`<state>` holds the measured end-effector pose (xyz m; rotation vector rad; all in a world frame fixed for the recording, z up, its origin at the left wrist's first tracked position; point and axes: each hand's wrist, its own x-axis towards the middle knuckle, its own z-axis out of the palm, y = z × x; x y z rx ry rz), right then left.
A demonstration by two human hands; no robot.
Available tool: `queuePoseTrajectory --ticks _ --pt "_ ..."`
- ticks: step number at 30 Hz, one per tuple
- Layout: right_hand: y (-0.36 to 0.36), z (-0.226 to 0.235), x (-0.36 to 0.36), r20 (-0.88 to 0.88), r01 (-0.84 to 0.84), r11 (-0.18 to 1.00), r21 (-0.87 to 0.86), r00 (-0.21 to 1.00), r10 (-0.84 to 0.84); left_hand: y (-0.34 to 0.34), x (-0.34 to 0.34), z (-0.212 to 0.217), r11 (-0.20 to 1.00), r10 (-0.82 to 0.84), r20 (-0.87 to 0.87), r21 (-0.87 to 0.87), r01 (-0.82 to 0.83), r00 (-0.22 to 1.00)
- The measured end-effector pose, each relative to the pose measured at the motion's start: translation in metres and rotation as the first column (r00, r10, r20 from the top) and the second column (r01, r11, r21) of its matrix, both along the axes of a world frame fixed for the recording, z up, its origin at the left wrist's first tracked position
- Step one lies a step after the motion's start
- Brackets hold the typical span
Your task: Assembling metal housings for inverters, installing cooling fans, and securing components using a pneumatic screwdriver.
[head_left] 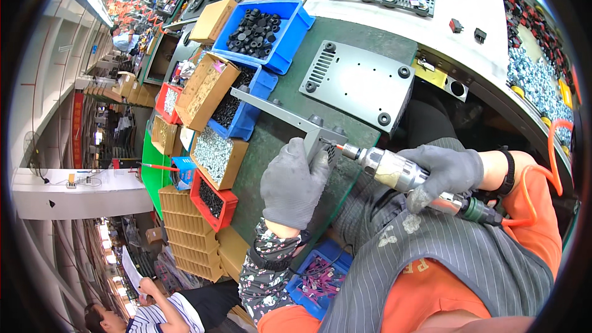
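A grey metal casing (pixel 277 110) stands on edge on the green mat, with dark round feet along its long side. In a grey glove, my left hand (pixel 287 190) is closed around the near end of this casing, beside its perforated face. My right hand (pixel 449 171), also gloved, grips a silver air screwdriver (pixel 383 166) with an orange hose at its rear. The driver's bit points left and meets the casing's end, or nearly so; a screw there is too small to make out. Another grey casing (pixel 351 83) lies flat beyond, feet upward.
Left of the mat (pixel 271 142) stand a blue bin of black feet (pixel 293 43), another blue bin (pixel 256 102), a cardboard box of silver screws (pixel 229 169) and a red bin (pixel 227 206). The orange hose (pixel 550 176) loops at right. Another person (pixel 161 314) sits at lower left.
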<state>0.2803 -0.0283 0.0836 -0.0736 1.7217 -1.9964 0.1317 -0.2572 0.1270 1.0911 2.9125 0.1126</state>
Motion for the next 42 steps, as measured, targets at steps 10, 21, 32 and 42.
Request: queuePoseTrajectory --ticks 10,21,32,42 --pt "0.086 -0.01 0.071 0.056 0.308 0.895 0.322 0.938 -0.343 -0.137 -0.028 0.004 0.726 0.075 0.635 0.494 -0.479 0.769" --pt "0.167 -0.032 0.071 0.388 0.285 0.761 0.583 0.725 -0.568 -0.156 0.017 -0.099 0.773 0.022 0.799 0.368 -0.517 0.601" --pt "0.183 -0.157 0.066 0.345 0.763 0.576 -0.294 0.646 -0.68 -0.153 0.043 -0.14 0.788 0.352 0.372 0.378 -0.486 0.859" --pt "0.047 -0.248 -0.016 0.486 0.707 0.66 -0.254 0.683 -0.545 -0.119 0.051 -0.061 0.506 0.363 0.17 0.79 -0.346 0.916"
